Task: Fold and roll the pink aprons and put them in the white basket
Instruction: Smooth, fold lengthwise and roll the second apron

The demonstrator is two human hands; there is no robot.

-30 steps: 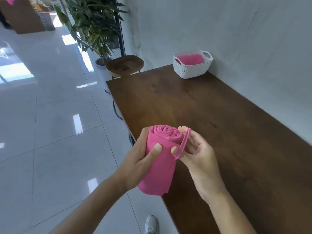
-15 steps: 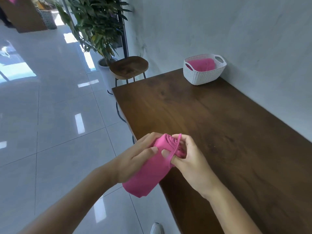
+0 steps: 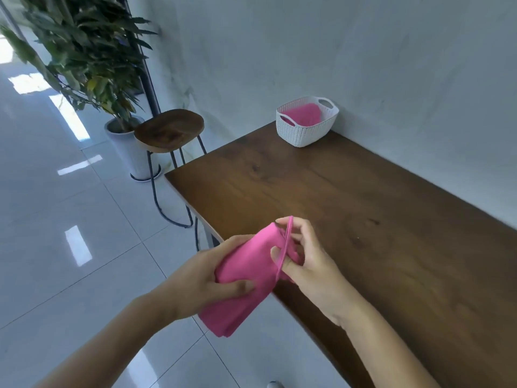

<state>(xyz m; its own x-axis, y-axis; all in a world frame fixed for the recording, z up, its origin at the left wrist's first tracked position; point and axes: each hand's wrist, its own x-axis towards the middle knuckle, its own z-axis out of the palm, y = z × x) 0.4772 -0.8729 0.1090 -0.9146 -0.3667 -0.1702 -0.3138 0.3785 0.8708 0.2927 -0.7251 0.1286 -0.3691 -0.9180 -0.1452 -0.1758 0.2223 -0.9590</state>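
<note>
Since a second ago: roll tipped from near upright to a slant, left hand slid lower along it, right hand's fingers now hooked into the strap.

Floor (image 3: 70, 219): glossy pale tiles, left half of view, bright window patches on it.
Wall (image 3: 363, 65): pale, marbled, runs along the desk's far side.
Desk (image 3: 363, 219): dark wood, one, long, set against the wall. Its near corner lies just under the hands.
Potted plant (image 3: 89, 57): one, tall, green leaves, white pot, standing on the floor beyond the desk end.
Stool (image 3: 169, 130): one, wooden seat on thin dark metal legs, between plant pot and desk end, just in front of the pot.
White basket (image 3: 305, 133): one, woven pattern, two handle slots, at the far end of the desk beside the wall, well apart from the hands. Open stretch of desk top lies between.
Pink aprons, two counted. One rolled apron (image 3: 303, 113) lies inside the basket. The second, the held roll (image 3: 246, 270), is in the air at the desk's near corner, upper end over the desk edge, lower end over the floor.
Left hand (image 3: 207, 278): wrapped round the middle of the held roll, thumb pressed on its front.
Right hand (image 3: 310, 264): at the upper end, fingers curled through the strap (image 3: 285, 247), which runs taut across the roll's end.
Shoe tip (image 3: 275, 384): one, pale, at the bottom edge.
</note>
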